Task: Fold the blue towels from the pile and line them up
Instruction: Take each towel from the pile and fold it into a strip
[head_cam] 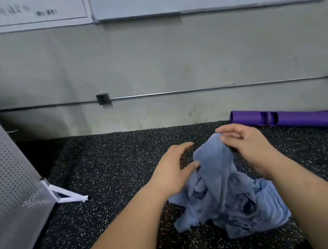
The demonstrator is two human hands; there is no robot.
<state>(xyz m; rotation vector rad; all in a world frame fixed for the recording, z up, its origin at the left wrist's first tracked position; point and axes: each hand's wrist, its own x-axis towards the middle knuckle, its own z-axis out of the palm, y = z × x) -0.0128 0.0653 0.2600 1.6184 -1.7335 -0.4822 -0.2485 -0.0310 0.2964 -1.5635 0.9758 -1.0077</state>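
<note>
Forearms reach to the towel pile on the floor.
My right grip pinches one blue towel by its top, raised above the pile to free it; my left grip, fingers spread, holding nothing, hovers above the pile's left side, likely to catch an edge.

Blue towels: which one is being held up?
The blue towel pinched at its top by the right hand, raised into a peak; the rest of the pile lies crumpled on the floor.
</note>
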